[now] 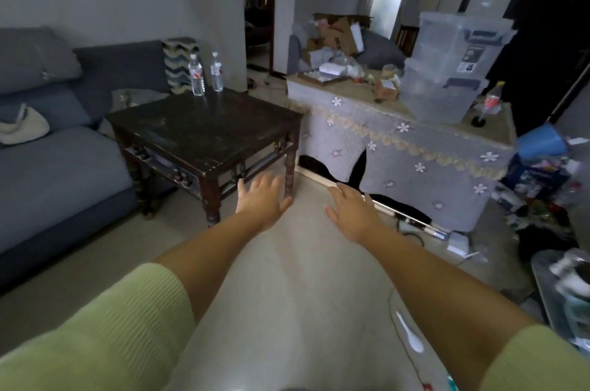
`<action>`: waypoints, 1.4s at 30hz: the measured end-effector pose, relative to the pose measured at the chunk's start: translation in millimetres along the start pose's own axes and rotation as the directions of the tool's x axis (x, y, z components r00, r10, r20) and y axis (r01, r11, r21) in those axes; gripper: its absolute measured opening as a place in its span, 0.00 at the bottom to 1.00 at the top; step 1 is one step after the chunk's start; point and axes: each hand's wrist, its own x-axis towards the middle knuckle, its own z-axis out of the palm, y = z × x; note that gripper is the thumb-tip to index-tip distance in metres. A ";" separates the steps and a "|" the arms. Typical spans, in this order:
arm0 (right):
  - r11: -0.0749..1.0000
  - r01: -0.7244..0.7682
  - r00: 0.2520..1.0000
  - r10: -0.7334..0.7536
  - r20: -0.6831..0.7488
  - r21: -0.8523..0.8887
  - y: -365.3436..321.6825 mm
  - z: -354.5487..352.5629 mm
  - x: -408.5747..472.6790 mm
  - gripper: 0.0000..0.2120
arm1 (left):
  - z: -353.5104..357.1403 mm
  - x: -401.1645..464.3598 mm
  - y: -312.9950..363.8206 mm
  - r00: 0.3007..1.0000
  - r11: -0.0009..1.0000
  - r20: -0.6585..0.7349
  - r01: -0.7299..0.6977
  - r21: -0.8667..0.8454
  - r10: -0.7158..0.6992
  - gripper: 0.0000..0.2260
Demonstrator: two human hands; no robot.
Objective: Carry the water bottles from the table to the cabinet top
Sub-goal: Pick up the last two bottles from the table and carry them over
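Grey-blue fabric sofa (57, 148) at far left, a cream knitted bag (22, 128) lying on its seat. Dark square wooden table (204, 128) just beside the sofa. Two clear plastic water bottles stand upright at the table's far edge near the far left corner: the larger clear bottle with red-white label (196, 75) on the left, the slimmer clear bottle with white cap (216, 72) just beside it on the right, not touching. A chevron-pattern cushion (178, 63) stands behind them against the wall.

Left hand (261, 200), palm down, arm stretched forward, pale green ribbed sleeve (105, 336) pushed up above the forearm; fingers straight and spread apart, holding nothing, seen in front of the table's near right leg. Right hand (351, 210), same pose: arm extended, palm down, fingers straight and slightly apart, holding nothing, over the pale tiled floor (287, 279). Both hands well apart from the bottles.

Right of the table, the low cabinet draped in a lilac lace cloth with white flowers (399, 148). On its top: cardboard boxes and papers (335, 45) toward the far end, stacked clear plastic storage bins (450, 68) toward the near right corner, a red-labelled drink bottle (490, 101) beside them. Blurred clutter on the floor at far right.
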 end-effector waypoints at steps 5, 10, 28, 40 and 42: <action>0.997 0.066 0.998 -0.066 -0.008 0.026 -10.0 11.6 75.7 0.24 | 13.0 54.5 -28.9 0.997 0.996 0.022 0.076 -0.038 -0.075 0.28; 0.995 0.097 0.995 -0.096 -0.007 0.019 -3.5 33.8 158.9 0.24 | 24.1 116.3 -56.7 0.992 0.993 0.051 0.115 -0.010 -0.114 0.28; 0.958 0.287 0.957 -0.287 -0.035 0.006 34.1 26.0 528.8 0.25 | 28.0 440.9 -136.1 0.950 0.951 0.046 0.309 -0.018 -0.307 0.28; 0.943 0.330 0.943 -0.331 0.023 0.031 7.6 39.9 747.6 0.25 | 40.4 621.2 -241.8 0.920 0.918 0.026 0.392 -0.055 -0.391 0.27; 0.948 0.318 0.947 -0.319 0.035 0.030 1.0 39.7 784.1 0.25 | 38.0 651.9 -262.2 0.920 0.919 0.028 0.392 -0.049 -0.391 0.27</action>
